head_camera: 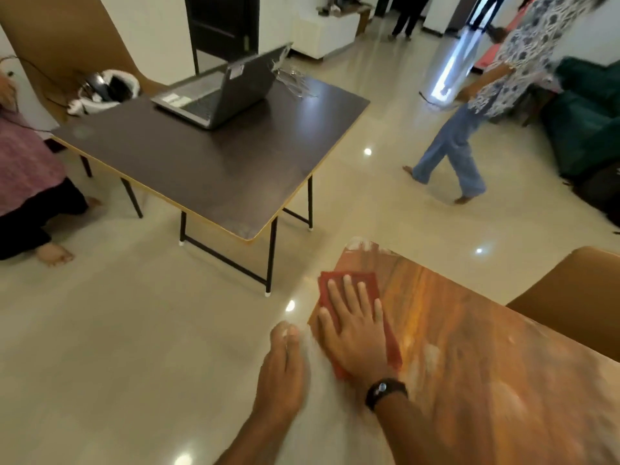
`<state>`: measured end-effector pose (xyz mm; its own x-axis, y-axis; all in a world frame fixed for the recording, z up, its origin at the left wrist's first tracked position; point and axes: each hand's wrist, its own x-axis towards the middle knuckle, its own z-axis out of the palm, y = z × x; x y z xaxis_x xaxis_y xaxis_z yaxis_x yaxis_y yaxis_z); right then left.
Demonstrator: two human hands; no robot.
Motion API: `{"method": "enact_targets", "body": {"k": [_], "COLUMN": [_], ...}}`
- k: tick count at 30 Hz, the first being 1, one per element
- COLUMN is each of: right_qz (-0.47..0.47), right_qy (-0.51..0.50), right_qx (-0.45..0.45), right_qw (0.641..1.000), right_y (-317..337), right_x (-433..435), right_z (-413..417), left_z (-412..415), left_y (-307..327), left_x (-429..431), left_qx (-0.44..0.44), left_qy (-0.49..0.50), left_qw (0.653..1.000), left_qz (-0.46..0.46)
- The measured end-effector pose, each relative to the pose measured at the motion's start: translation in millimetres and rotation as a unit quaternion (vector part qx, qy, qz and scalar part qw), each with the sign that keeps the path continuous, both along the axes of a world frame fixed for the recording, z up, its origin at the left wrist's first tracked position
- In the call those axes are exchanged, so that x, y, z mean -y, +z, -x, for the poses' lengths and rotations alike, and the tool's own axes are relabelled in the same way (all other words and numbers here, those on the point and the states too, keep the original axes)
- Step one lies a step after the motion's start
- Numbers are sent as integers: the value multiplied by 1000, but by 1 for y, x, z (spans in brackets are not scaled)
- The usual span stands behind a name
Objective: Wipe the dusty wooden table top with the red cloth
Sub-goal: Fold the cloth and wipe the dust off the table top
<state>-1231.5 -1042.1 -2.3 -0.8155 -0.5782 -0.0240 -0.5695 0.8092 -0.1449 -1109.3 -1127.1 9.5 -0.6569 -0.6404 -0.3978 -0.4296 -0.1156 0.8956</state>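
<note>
1. The red cloth (pixel 392 347) lies flat on the wooden desk (pixel 486 364), along its left edge and short of the far left corner.
2. The right hand (pixel 355 337) rests palm down on the cloth. Its fingers (pixel 347 297) are straight and slightly spread, and the thumb lies out toward the desk's left edge.
3. A narrow band of cloth shows beyond the fingertips, 1 strip runs outside the little finger, and the near end is covered by the palm.
4. The cloth is a thin, matte rectangle. Its long axis runs roughly along the desk's left edge, away from the person and tilted a little toward that edge at the far end.
5. The desk top is glossy orange-brown wood with long grain streaks and a rounded far corner. Pale dust (pixel 360 245) coats that corner, and fainter pale patches show on the near part.
6. The left hand (pixel 283 370) is at the desk's left edge, its fingers straight, pressed together and pointing away. It is blurred, so I cannot tell whether it touches the edge.
7. A dark wristwatch (pixel 384 391) sits on the right wrist.
</note>
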Motion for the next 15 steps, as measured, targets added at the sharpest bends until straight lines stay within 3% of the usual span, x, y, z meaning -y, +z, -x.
{"method": "enact_targets", "body": {"k": [3,7,10,11,13,15], "right_qz": [31,5,58,65,51,78], "right_qy": [49,134,141,158,171,134], "right_qx": [-29,-117,-236,-232,-90,-29], "right_qw": [998,984,960,958,980,987], "right_y": [-14,-20,-14,-16,-8,-1], "right_x": [-27,-65,-87,-93,-106,-103], "right_z": [-76,-126,-154,-164,-180,-163], "left_z": [-11,-43,-77,-89,-110,-126], "left_y": [0,-19,-8,-5,1,7], "left_x": [11,9,3,2,2,0], "left_qx": [-38,17,12,5,9,12], "left_qy": [90,95,86,82,69,53], "left_qw": [983,978,984,986,989,992], "left_qz": [-152,-184,-154,-147,-127,-112]}}
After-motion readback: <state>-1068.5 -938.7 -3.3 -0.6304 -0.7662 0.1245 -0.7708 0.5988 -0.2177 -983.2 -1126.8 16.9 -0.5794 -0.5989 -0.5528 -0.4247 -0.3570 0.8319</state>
